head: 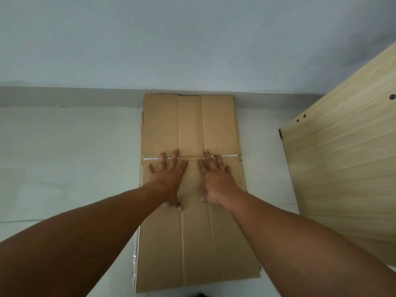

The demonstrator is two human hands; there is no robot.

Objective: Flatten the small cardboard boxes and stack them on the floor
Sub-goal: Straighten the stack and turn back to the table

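Note:
A flattened brown cardboard box lies on the white floor, its far end touching the wall. More flat cardboard shows at its edges underneath, so it tops a stack. My left hand and my right hand press flat on the middle of the cardboard, side by side, fingers spread. The fingertips reach a crosswise gap where a white strip shows between the panels. Neither hand holds anything.
A light wooden panel with small holes stands at the right, close to the cardboard. A pale wall with a grey skirting runs behind. A bit of clear plastic sticks out at the stack's near left edge.

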